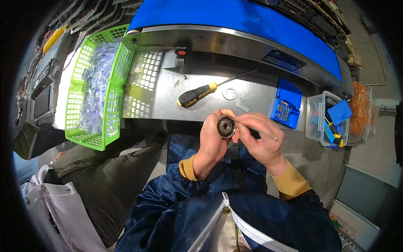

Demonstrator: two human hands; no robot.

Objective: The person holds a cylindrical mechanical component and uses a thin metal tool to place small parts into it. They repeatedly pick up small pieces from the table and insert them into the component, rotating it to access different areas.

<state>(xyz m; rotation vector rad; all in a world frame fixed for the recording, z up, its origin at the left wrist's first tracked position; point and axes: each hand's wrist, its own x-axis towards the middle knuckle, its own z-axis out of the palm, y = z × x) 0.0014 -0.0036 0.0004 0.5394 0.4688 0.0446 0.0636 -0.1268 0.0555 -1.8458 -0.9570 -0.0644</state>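
My left hand (211,136) is closed round a round dark metal part with concentric rings (227,127), its ringed face turned up. Close against it, my right hand (262,140) pinches a thin grey metal tool (263,132), whose tip meets the part's edge; its exact kind is unclear. On the steel bench (168,101) just beyond my hands lie a yellow-and-black screwdriver (197,95), a flat metal ring (229,93) and a flat forked metal piece (242,103). Several tiny metal bits lie farther left.
At left stands a green basket (110,113) of clear plastic packets. A blue conveyor belt (235,21) spans the back. At right are an open blue bit case (287,103) and a clear tub (312,122) of tools. Another person's legs (113,176) are close on my left.
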